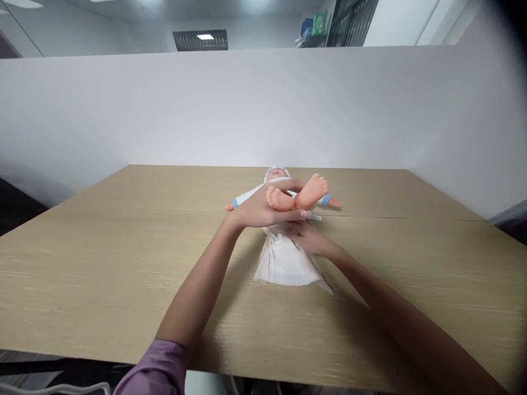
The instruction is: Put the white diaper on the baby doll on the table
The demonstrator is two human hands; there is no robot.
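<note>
A baby doll [276,174] in a white and blue suit lies on its back on the wooden table [123,258], head pointing away from me. My left hand [263,207] is closed around the doll's ankles and holds both bare feet [307,193] up in the air. Under the lifted legs lies a white diaper [284,260], spread toward me. My right hand [307,237] rests on the diaper's far end beneath the doll, its fingers mostly hidden under the left hand. The doll's arms stick out to both sides.
A white partition wall [263,104] stands along the table's far edge and bends round on the right. Behind it are a ceiling vent [200,40] and shelves with packets [315,24]. The table's near edge runs just below my forearms.
</note>
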